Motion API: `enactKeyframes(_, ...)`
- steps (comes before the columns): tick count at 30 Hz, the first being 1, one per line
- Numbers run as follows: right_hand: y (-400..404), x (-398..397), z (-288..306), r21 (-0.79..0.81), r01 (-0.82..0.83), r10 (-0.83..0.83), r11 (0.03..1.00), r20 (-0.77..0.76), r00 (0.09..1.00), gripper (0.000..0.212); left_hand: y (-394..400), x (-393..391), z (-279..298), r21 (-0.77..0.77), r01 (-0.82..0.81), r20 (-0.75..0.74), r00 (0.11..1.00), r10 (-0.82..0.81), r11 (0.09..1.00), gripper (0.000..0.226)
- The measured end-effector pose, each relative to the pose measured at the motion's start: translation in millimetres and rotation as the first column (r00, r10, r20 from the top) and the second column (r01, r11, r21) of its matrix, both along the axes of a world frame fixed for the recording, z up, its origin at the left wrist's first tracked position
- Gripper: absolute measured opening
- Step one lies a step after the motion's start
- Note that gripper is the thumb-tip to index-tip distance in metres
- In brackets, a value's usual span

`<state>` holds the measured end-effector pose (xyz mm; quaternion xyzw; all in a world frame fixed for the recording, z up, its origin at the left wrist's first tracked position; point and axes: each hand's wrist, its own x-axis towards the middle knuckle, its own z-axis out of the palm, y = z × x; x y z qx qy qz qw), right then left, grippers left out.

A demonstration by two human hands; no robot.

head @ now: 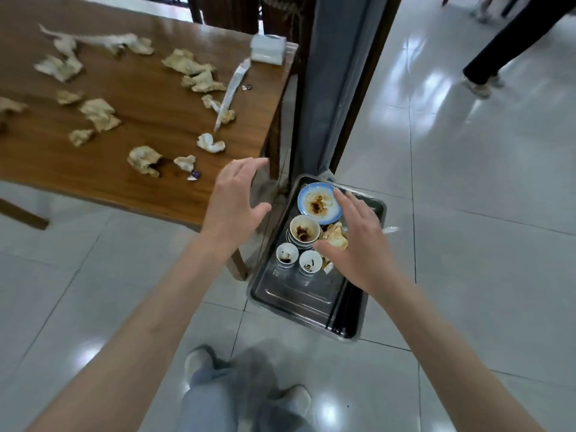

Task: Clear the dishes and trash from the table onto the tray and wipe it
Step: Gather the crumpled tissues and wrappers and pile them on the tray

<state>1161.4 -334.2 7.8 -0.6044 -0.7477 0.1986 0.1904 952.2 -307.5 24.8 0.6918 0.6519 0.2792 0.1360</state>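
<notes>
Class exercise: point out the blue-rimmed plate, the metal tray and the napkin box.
blue-rimmed plate [324,213], head view, stained white centre.
metal tray [299,299], head view, bare near floor.
napkin box [268,48], head view, white front face.

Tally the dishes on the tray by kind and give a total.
On the metal tray:
Blue-rimmed plate: 1
Stack of bowls: 1 stack; the number of bowls in it cannot be told
Small cups: 2
Total: 4 counted, taking the stack as one.
</notes>
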Motion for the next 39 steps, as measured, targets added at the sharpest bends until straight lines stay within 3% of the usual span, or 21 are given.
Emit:
enactKeyframes(6, -21.7, -52.4, 49.8, -0.028, -0.111, 0.110, 0.993, -0.021, 0.994, 0.087, -30.8, -59.8, 49.4, 0.043, -0.123, 0.079, 0.990, 0.119, 0.991, 0.073)
enactKeyframes(15, -34.1, -189.3, 78.4, -0.107, -0.163, 0.167, 0.981, 0.034, 0.985, 0.086, -94.7, -223.0, 86.1, 0.034, -0.290, 0.096, 0.953, 0.286, 0.956, 0.072)
enactKeyframes(25, -43.1, -305.6, 59.8, -0.185, -0.107, 0.111, 0.977, 0.012, 0.994, 0.085, -93.3, -326.7, 56.0, -0.066, -0.200, 0.065, 0.977, 0.204, 0.978, 0.073)
enactKeyframes(39, 77.4, -306.5, -19.4, -0.215, 0.023, 0.027, 0.976, 0.225, 0.974, 0.084, 44.2, -304.8, -17.0, -0.187, 0.024, 0.069, 0.998, -0.011, 0.982, 0.061)
